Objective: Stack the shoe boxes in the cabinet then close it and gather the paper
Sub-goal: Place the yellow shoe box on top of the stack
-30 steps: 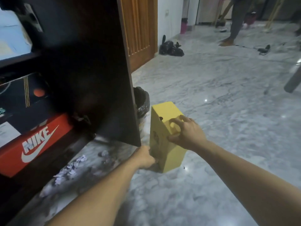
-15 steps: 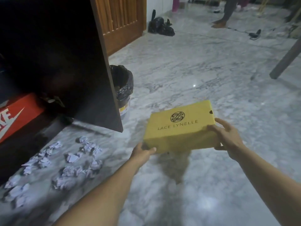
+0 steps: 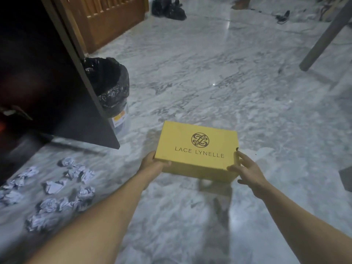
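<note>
Holding a yellow shoe box (image 3: 198,149) between them, the two hands keep it lid-up above the marble floor (image 3: 209,77), its top face printed with a round monogram and the words LACE LYNELLE. The left hand (image 3: 152,165) grips the near left corner, thumb lying along the front edge and the fingers hidden beneath. The right hand (image 3: 247,171) clasps the near right corner, thumb on the lid's edge and fingers spread along the right side wall. The box is level, with a dim shadow on the floor below it.

To the left stands the open cabinet door (image 3: 76,88), a dark panel swung outward, its lower corner near the box but apart from it. The cabinet (image 3: 17,77) interior behind it is dark; a small patch of red shows at the far left edge, too blurred to identify. Crumpled paper balls (image 3: 62,187) lie scattered on the floor in front of the cabinet, left of the left forearm.

Behind the door's edge sits a trash bin (image 3: 114,92) lined with a black bag. Farther back are a wooden door (image 3: 106,20) and black bags (image 3: 168,7) on the floor beside it. A dark slanted leg (image 3: 325,35) of some furniture crosses the upper right corner.
</note>
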A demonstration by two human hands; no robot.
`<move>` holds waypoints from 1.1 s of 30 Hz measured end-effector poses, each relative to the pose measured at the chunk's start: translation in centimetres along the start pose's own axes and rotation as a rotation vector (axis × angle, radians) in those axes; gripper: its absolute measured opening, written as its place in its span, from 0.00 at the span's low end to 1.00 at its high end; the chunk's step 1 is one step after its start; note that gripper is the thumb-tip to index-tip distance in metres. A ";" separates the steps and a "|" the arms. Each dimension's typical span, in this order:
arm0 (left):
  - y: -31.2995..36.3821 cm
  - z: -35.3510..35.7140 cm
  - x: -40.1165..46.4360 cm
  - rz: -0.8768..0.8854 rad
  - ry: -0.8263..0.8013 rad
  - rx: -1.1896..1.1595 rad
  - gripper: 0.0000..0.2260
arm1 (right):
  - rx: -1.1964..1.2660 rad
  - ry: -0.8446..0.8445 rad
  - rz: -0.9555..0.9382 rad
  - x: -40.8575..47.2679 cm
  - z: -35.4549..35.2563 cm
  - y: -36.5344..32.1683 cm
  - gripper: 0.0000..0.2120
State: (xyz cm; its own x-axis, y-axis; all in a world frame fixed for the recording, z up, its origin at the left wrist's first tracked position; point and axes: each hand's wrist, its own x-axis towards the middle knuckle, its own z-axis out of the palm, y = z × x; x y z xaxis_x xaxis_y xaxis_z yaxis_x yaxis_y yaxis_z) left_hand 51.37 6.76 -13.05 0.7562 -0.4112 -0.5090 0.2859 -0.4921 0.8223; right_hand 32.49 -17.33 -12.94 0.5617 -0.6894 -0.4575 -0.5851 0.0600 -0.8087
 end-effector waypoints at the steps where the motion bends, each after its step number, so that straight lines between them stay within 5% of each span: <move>1: -0.1 0.1 0.1 0.005 -0.006 -0.014 0.15 | -0.053 -0.023 -0.022 -0.1 0.1 0.2 0.37; 4: -0.1 0.2 0.0 0.024 -0.002 -0.024 0.16 | -0.134 0.004 -0.087 -0.1 0.2 0.4 0.42; 9: 1.9 -0.8 -2.0 0.160 0.063 -0.043 0.21 | -0.112 0.142 -0.230 -1.4 -0.4 -1.5 0.34; 14: 5.2 -2.9 -5.3 0.314 0.178 0.066 0.40 | -0.168 0.209 -0.351 -4.5 -1.3 -5.7 0.28; 23: 9.4 -10.1 -14.8 0.532 0.435 0.423 0.34 | -0.312 0.141 -0.600 -12.8 -2.5 -13.0 0.31; 33: 9.2 -19.6 -27.7 0.703 0.693 0.366 0.31 | -0.318 0.114 -0.937 -26.2 1.8 -21.2 0.32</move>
State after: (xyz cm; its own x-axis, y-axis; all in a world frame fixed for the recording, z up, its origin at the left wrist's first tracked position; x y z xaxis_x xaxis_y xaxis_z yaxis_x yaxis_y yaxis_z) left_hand 44.55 28.63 13.64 0.8871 -0.2222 0.4046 -0.4556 -0.5625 0.6899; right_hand 31.25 0.72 15.52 0.8273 -0.4253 0.3670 -0.0726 -0.7287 -0.6809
